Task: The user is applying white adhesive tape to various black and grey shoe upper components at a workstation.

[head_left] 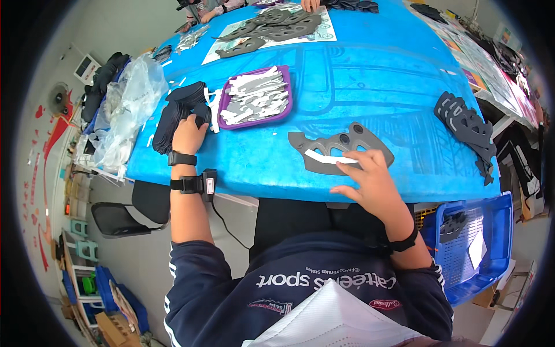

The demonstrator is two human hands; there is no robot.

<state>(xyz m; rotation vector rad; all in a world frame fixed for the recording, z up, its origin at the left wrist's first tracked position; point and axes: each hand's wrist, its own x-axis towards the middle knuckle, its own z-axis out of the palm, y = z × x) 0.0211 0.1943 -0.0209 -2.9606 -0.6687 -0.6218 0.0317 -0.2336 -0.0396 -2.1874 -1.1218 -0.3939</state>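
Observation:
A flat grey cut-out piece with several holes and dark ovals lies near the table's front edge. Along its near side runs a bent white strip. My right hand rests over the strip's right end with its fingertips on it, fingers stretched and thumb spread away. On the left, my left hand reaches into a pile of dark flat pads, its fingers closed around the edge of one. Between the hands, farther back, stands a purple basket heaped with white and grey strips.
The table has a blue cover. Stacked grey pieces lie on a printed sheet at the far side, near another person's hand. More dark cut-outs sit at right. Below is a blue crate; plastic bags edge the left.

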